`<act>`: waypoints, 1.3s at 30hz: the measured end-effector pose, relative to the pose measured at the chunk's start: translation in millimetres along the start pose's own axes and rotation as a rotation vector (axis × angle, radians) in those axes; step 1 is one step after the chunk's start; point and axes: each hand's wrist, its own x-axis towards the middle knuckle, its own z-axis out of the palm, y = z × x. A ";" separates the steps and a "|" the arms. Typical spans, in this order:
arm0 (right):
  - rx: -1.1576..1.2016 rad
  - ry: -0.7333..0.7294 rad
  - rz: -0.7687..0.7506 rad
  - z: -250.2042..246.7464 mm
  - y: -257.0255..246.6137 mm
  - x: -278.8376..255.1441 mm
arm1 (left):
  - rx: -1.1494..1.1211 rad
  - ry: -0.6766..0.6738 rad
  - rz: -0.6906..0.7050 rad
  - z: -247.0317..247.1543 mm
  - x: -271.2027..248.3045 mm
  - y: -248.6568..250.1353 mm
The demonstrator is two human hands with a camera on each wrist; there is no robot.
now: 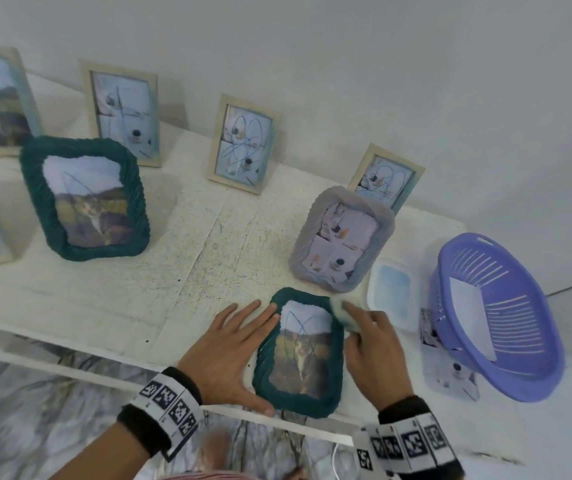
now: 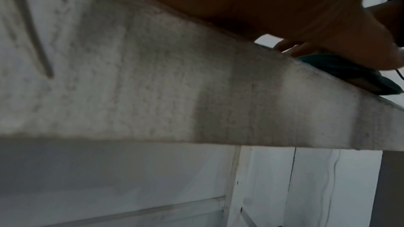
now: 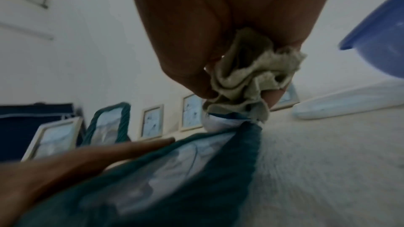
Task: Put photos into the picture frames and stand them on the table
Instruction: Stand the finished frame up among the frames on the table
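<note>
A dark green woven frame (image 1: 300, 355) with a scribbled cat photo lies flat at the table's front edge, also seen in the right wrist view as the green frame (image 3: 196, 170). My left hand (image 1: 232, 351) lies flat with straight fingers against its left side, thumb at the lower corner. My right hand (image 1: 367, 344) grips a crumpled pale cloth (image 1: 341, 311) at the frame's upper right corner; the cloth (image 3: 244, 78) is bunched in the fingers. In the left wrist view only the palm (image 2: 262, 6) and a bit of the green frame (image 2: 341, 70) show.
Several framed photos stand along the white table (image 1: 104, 296): wooden ones at the back, a green woven frame (image 1: 85, 199), a grey woven frame (image 1: 341, 237). A purple basket (image 1: 495, 317) with paper, a clear lid (image 1: 392, 289) and loose photos (image 1: 450, 375) lie at the right.
</note>
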 end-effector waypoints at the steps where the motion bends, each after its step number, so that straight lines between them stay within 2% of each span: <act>1: -0.010 -0.052 -0.030 7.7 -3.2 -1.5 | -0.002 -0.002 -0.002 -0.4 0.0 -0.1; 5: -0.098 -0.136 -0.108 30.1 -20.0 7.7 | -0.007 -0.016 -0.007 -1.1 0.7 0.9; 10: -0.033 -0.119 -0.137 45.5 -29.0 18.0 | -0.005 -0.026 -0.027 -1.1 1.9 0.8; 12: 0.005 -0.178 -0.213 44.8 -30.5 12.2 | -0.007 -0.031 -0.032 -0.5 2.6 1.1; 14: 0.036 -0.301 -0.284 38.3 -30.2 0.8 | -0.007 -0.024 -0.029 0.1 3.2 0.7; 16: -0.007 -0.388 -0.313 32.5 -24.5 0.3 | -0.007 -0.007 -0.028 0.6 3.1 0.0; 20: -0.183 -0.300 -0.241 39.3 -21.4 25.0 | -0.021 -0.002 -0.021 0.6 3.4 -1.4; 23: -0.182 -0.249 -0.233 47.1 -30.5 26.3 | -0.026 0.004 -0.022 0.9 3.6 -2.0; 27: -0.042 -0.313 -0.287 34.6 -32.5 8.8 | -0.025 0.011 -0.024 1.3 3.8 -1.2; 29: -0.064 -0.354 -0.311 28.4 -32.2 12.3 | -0.025 0.006 -0.025 1.1 3.7 -1.5; 34: -0.177 -0.285 -0.273 46.6 -35.1 46.8 | -0.028 0.004 -0.027 1.1 4.4 -1.8; 37: -0.185 -0.282 -0.262 48.8 -40.7 39.4 | -0.032 0.001 -0.030 1.5 4.2 -2.6; 39: -0.143 -0.351 -0.263 38.2 -40.9 26.6 | -0.034 -0.001 -0.032 2.3 4.3 -3.0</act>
